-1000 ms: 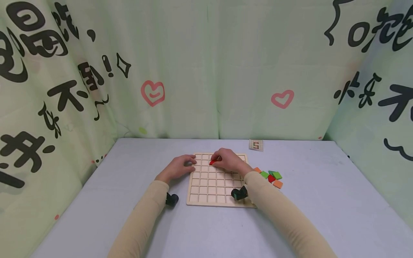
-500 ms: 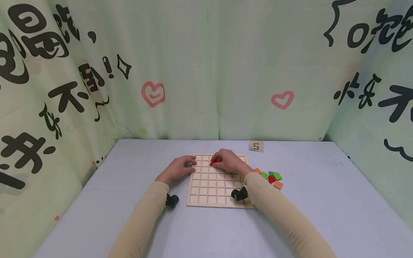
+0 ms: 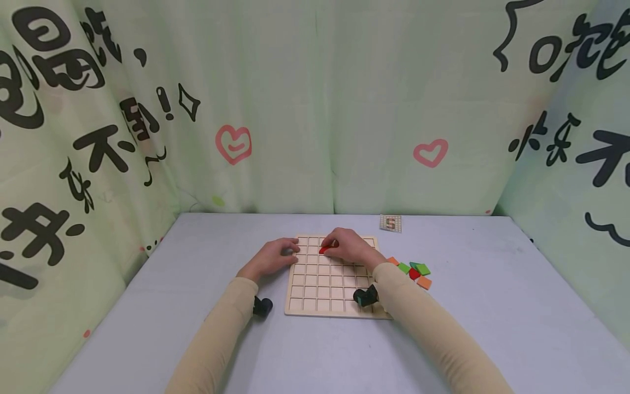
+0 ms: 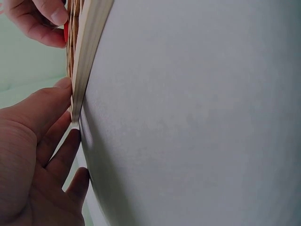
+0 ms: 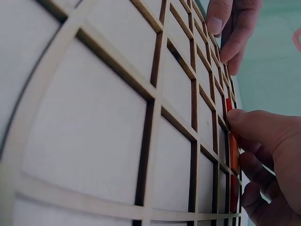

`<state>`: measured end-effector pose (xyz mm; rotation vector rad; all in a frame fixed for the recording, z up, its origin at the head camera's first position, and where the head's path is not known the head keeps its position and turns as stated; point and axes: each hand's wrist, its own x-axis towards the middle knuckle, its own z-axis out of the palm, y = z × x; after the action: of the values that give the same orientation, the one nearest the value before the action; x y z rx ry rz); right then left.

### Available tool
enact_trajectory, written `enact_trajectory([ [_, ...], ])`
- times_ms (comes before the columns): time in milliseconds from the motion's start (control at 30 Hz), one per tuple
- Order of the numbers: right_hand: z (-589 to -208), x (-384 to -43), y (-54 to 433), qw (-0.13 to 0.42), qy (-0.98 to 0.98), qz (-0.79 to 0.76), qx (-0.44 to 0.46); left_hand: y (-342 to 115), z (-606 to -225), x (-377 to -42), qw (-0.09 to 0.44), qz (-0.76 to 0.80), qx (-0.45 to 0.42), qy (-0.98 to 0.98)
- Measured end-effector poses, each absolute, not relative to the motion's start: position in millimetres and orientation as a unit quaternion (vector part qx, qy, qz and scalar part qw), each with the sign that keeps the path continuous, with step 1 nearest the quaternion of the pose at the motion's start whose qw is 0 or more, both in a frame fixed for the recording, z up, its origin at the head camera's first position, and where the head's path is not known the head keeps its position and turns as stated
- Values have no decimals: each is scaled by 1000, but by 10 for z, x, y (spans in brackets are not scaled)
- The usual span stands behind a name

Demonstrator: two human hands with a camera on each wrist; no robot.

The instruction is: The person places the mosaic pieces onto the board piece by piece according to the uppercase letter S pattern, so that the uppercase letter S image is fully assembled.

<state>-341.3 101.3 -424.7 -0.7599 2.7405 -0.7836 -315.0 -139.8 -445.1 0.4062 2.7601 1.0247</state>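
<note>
A square wooden grid board (image 3: 310,306) lies on the table. My left hand (image 3: 269,256) rests at its far left edge, thumb and fingertips touching the rim. In the left wrist view, the left hand (image 4: 42,136) has relaxed fingers near the board's corner. Over the far rows, my right hand (image 3: 348,244) pinches a red square tile (image 3: 323,249). In the right wrist view, the right hand's (image 5: 273,150) thumb touches that red tile (image 5: 229,104). An orange tile (image 5: 234,153) and another red tile (image 5: 233,193) sit in cells beneath the hand, partly hidden.
Loose green, red and orange tiles (image 3: 414,273) lie right of the board, partly behind the right sleeve. A small pattern card (image 3: 391,222) lies at the table's (image 3: 492,284) far side. Printed curtains (image 3: 374,109) stand behind and at both sides. Black wrist cameras hang under the forearms.
</note>
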Motion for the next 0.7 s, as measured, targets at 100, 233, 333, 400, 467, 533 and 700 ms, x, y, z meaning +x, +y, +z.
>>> enact_trajectory([
  [100, -4245, -3417, 1018, 98, 925, -263, -257, -1398, -4448, -3153, 83, 344, 138, 925],
  [233, -4243, -3422, 1020, 97, 925, -263, -257, -1400, -4443, -3158, 84, 347, 140, 923],
  [333, -4250, -3422, 1022, 96, 925, -265, -253, -1399, -4442, -3160, 85, 347, 140, 924],
  [400, -4259, -3422, 1025, 95, 926, -266, -252, -1395, -4443, -3163, 84, 346, 139, 924],
  [467, -4269, -3422, 1027, 93, 925, -269, -253, -1392, -4441, -3160, 84, 346, 138, 924],
  [533, -4277, -3421, 1029, 91, 924, -269, -255, -1389, -4437, -3156, 85, 347, 137, 924],
  [700, -4294, -3419, 1035, 82, 924, -267, -260, -1386, -4439, -3147, 88, 345, 134, 925],
])
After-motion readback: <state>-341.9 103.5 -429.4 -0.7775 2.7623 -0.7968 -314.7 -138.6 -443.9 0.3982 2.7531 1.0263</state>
